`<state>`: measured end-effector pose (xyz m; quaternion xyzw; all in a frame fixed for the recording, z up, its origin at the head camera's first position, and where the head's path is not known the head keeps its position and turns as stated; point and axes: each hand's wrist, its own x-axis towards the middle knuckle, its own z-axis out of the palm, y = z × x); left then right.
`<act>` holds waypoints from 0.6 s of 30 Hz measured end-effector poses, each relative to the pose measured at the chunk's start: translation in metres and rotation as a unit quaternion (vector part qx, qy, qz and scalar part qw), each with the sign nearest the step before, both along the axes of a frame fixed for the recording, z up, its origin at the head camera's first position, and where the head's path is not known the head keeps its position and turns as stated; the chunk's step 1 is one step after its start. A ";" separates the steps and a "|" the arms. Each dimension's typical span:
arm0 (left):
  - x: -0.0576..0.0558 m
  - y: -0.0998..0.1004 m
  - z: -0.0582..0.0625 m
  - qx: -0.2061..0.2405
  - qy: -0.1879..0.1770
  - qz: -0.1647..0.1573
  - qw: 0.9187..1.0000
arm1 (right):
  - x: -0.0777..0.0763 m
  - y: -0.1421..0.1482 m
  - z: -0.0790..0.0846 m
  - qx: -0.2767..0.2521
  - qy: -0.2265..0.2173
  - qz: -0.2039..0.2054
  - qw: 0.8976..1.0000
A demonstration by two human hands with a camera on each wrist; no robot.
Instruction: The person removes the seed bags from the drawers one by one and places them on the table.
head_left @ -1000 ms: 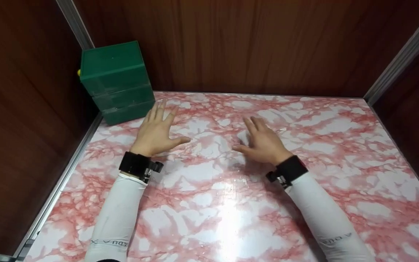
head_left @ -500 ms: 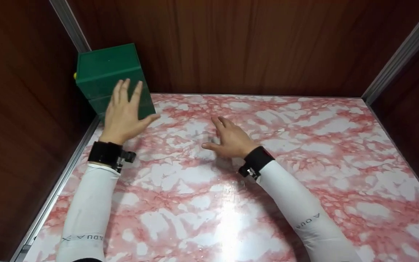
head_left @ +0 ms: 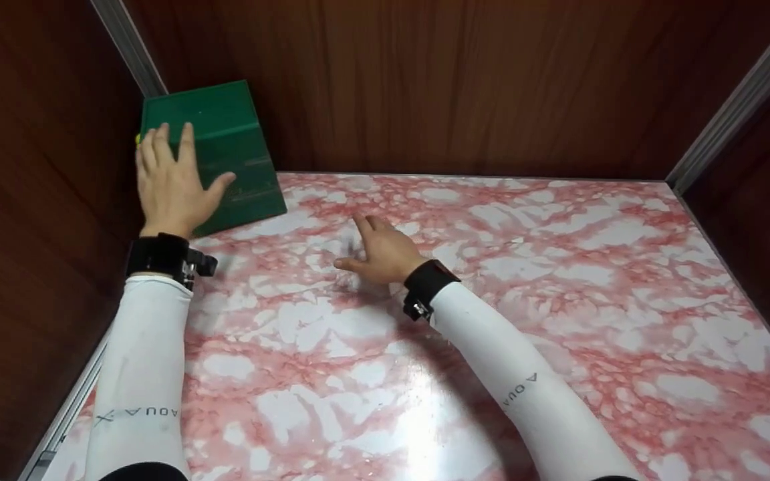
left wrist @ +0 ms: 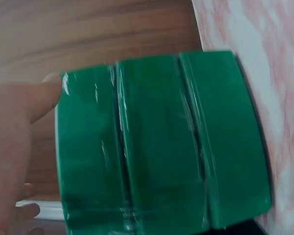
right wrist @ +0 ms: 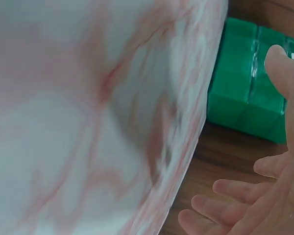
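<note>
A green box, banded into three stacked sections, stands in the far left corner of the table. My left hand is spread in front of its left side in the head view; contact with the box cannot be made out. The left wrist view has the box large, with my left thumb overlapping its top edge. Farther right, my right hand hovers above the table, thumb and fingers apart, holding nothing. Beyond the right hand's thumb, the right wrist view catches part of the box.
The table has a red and white marbled top. Dark wood-grain panels wall its back and both sides, with metal strips at the corners. A small yellow thing peeks out at the box's left.
Both hands have moved left. The left hand has also gone up the head view, from beside the box to in front of it. The box stands in the same corner.
</note>
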<state>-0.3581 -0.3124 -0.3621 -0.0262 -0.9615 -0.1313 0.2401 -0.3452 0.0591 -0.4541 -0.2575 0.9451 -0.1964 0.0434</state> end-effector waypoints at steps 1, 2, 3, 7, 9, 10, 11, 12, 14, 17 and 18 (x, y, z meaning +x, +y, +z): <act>-0.002 -0.003 0.000 0.004 -0.004 0.006 1.000 | 0.000 -0.005 0.000 -0.003 -0.002 0.001 1.000; -0.003 -0.006 0.001 0.009 -0.008 0.012 1.000 | 0.000 -0.010 0.001 -0.009 -0.006 0.001 1.000; -0.004 -0.009 0.001 0.014 -0.013 0.016 1.000 | 0.000 -0.015 0.001 -0.014 -0.010 0.002 1.000; -0.007 -0.017 0.000 0.030 -0.040 0.021 0.999 | 0.001 -0.033 0.000 -0.020 -0.022 0.005 1.000; -0.009 -0.020 -0.001 0.036 -0.050 0.023 0.998 | 0.002 -0.040 -0.001 -0.016 -0.021 0.011 1.000; -0.010 -0.022 -0.001 0.039 -0.051 0.023 0.998 | 0.003 -0.043 -0.002 -0.014 -0.020 0.014 1.000; -0.011 -0.023 -0.002 0.042 -0.052 0.023 0.998 | 0.004 -0.046 -0.002 -0.011 -0.018 0.016 1.000; -0.012 -0.024 -0.003 0.046 -0.050 0.022 0.997 | 0.004 -0.048 -0.002 -0.010 -0.018 0.018 1.000; -0.013 -0.026 -0.004 0.057 -0.048 0.023 0.997 | 0.005 -0.053 -0.003 -0.011 -0.018 0.019 1.000; -0.013 -0.027 -0.004 0.081 -0.044 0.024 0.995 | 0.006 -0.058 -0.003 -0.014 -0.018 0.021 1.000; -0.013 -0.027 -0.004 0.092 -0.043 0.024 0.995 | 0.007 -0.059 -0.004 -0.014 -0.018 0.022 0.999</act>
